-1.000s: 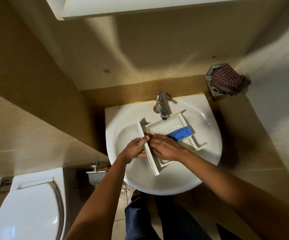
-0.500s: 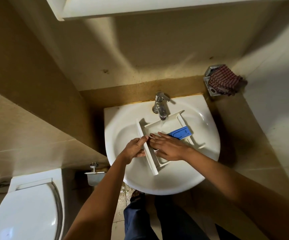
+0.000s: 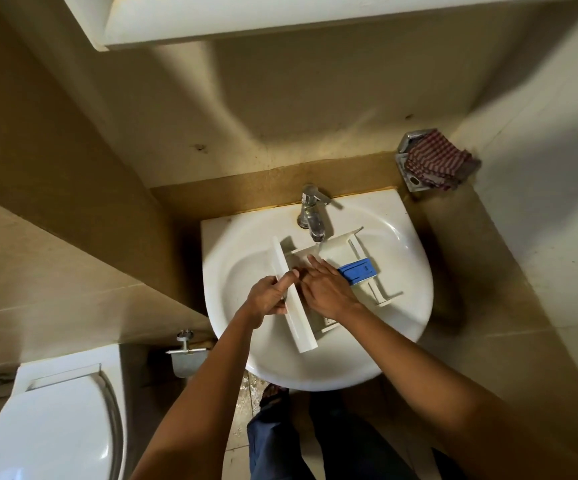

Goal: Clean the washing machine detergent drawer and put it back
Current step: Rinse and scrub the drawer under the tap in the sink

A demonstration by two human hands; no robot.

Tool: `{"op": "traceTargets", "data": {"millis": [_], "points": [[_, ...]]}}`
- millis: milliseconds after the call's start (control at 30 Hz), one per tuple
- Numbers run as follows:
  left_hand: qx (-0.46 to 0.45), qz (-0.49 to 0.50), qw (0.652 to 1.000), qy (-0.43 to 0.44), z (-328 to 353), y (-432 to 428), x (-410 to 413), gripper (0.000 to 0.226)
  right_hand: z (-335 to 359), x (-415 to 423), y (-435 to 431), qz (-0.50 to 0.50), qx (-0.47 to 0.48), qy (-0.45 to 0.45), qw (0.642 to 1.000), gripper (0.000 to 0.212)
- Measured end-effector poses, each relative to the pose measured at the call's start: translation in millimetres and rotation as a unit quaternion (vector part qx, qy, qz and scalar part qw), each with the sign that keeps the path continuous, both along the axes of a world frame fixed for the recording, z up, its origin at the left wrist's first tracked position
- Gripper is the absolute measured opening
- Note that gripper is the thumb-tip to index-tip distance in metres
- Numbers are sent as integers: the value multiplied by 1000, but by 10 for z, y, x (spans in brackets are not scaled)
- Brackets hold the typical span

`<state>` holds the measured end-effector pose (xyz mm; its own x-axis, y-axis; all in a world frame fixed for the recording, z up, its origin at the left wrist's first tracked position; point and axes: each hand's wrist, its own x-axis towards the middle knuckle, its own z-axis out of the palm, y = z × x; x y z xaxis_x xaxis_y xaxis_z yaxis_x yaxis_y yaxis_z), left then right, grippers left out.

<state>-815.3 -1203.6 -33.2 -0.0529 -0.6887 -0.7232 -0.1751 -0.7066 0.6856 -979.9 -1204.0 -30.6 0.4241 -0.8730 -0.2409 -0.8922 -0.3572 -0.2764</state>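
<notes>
The white detergent drawer (image 3: 341, 249) lies across the white basin (image 3: 401, 271), its front panel toward me and its far end under the chrome tap (image 3: 311, 216). A thin stream of water falls from the tap into it. A blue insert (image 3: 358, 270) sits in its right compartment. My left hand (image 3: 268, 296) grips the front panel, thumb laid over its top edge. My right hand (image 3: 325, 289) rests flat inside the drawer, fingers straight and pointing toward the tap, covering the near compartments.
A red-and-white checked cloth (image 3: 436, 161) hangs on a chrome holder at the right wall. A toilet with its lid down (image 3: 55, 427) stands at the lower left, a small wall fitting (image 3: 187, 355) beside it. A white ledge (image 3: 280, 19) juts out overhead.
My right hand's fingers have slid farther into the drawer toward the tap. My left hand keeps the same hold on the front panel. The camera view has shifted slightly.
</notes>
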Motion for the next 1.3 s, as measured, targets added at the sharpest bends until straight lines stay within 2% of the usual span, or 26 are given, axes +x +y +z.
{"op": "traceTargets", "data": {"millis": [67, 133, 267, 367, 467, 500, 600, 667, 767, 867, 933, 1033, 1167, 1300], "points": [[-3, -7, 1000, -12, 28, 9, -29, 74, 52, -83, -59, -9, 12, -12, 1000, 38], [-3, -3, 1000, -26, 50, 21, -35, 84, 102, -187, -207, -40, 36, 24, 998, 39], [-6, 2, 1000, -30, 74, 41, -40, 82, 140, -371, -526, -177, 101, 97, 974, 45], [-12, 2, 999, -31, 86, 53, -61, 84, 165, -229, -578, -225, 194, 135, 945, 62], [-13, -4, 1000, -27, 100, 50, -72, 83, 180, 18, -541, -172, 246, 167, 939, 75], [-14, -4, 1000, -27, 105, 48, -69, 83, 200, 70, -512, -137, 251, 158, 945, 70], [-14, 0, 1000, -24, 117, 51, -57, 86, 243, 12, -392, -1, 208, 79, 975, 33], [-16, -3, 1000, -16, 124, 59, -48, 84, 290, -174, -333, 34, 200, 21, 979, 31], [-28, -15, 999, -8, 127, 80, -49, 71, 355, -546, -404, 5, 183, 5, 983, 35], [-22, 0, 1000, -7, 125, 86, -34, 68, 310, -698, -531, -66, 168, 55, 982, 42], [-16, 2, 1000, -4, 126, 81, -10, 72, 281, -557, -540, -66, 167, 101, 979, 40], [-10, 4, 1000, -4, 139, 72, -8, 76, 269, -189, -492, -56, 180, 133, 973, 50], [-17, 13, 1000, -22, 159, 76, -42, 79, 257, 92, -351, 11, 188, 62, 980, 34], [-15, 15, 999, -29, 193, 88, -54, 79, 298, -208, -309, 26, 169, -14, 985, 27]]}}
